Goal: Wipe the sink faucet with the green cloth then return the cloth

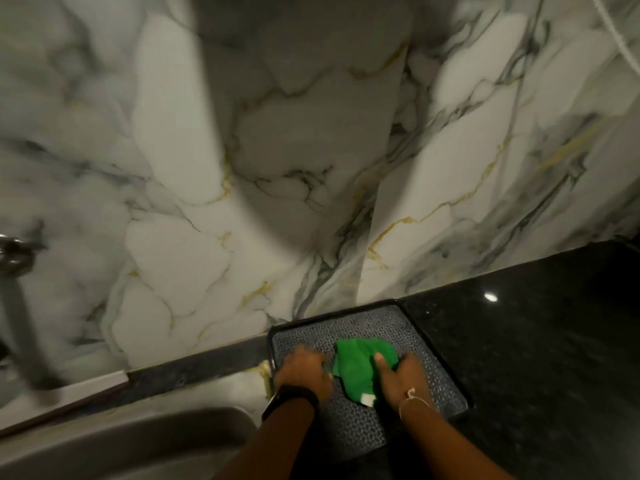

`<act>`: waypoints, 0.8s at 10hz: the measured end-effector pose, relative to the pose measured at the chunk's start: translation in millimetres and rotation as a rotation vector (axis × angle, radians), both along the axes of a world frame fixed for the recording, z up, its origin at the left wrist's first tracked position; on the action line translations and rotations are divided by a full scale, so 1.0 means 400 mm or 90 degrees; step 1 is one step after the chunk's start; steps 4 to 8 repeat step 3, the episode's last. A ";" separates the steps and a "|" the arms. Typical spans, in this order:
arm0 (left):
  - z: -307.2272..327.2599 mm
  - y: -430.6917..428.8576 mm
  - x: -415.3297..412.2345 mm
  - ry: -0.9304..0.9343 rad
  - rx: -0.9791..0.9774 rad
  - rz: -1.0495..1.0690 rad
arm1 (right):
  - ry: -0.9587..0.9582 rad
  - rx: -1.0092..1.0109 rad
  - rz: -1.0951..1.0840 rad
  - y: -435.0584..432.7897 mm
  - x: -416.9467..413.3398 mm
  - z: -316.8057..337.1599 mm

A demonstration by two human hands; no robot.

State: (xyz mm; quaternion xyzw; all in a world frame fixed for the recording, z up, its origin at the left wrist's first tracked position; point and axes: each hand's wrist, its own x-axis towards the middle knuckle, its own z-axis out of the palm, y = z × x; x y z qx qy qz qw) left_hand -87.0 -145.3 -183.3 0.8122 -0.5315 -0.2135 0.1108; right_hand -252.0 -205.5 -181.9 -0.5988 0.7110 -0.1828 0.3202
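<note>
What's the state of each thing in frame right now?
green cloth: crumpled, lying on the tray
tray: flat on the black counter, by the wall
left hand: at the cloth's edge, blurred
right hand: gripping the cloth
faucet: blurred, untouched

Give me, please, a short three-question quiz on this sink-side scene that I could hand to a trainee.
1. True or false: the green cloth lies on the dark textured tray.
2. Which hand has its thumb on top of the cloth: A) left hand, B) right hand?
3. Fill in: the faucet shows at the ___ edge of the view.

Key: 1 true. 2 B. 3 left; it is blurred, and the sink lies below it, left of the tray.
</note>
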 end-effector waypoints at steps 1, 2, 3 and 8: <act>0.070 0.125 0.100 -0.114 -0.028 -0.001 | 0.065 -0.085 0.019 0.081 0.005 0.055; 0.226 0.263 0.238 -0.206 -0.094 -0.007 | 0.002 -0.151 0.063 0.153 0.064 0.201; 0.442 0.393 0.370 -0.332 -0.326 0.014 | -0.069 -0.312 0.135 0.212 0.165 0.419; 0.442 0.393 0.370 -0.332 -0.326 0.014 | -0.069 -0.312 0.135 0.212 0.165 0.419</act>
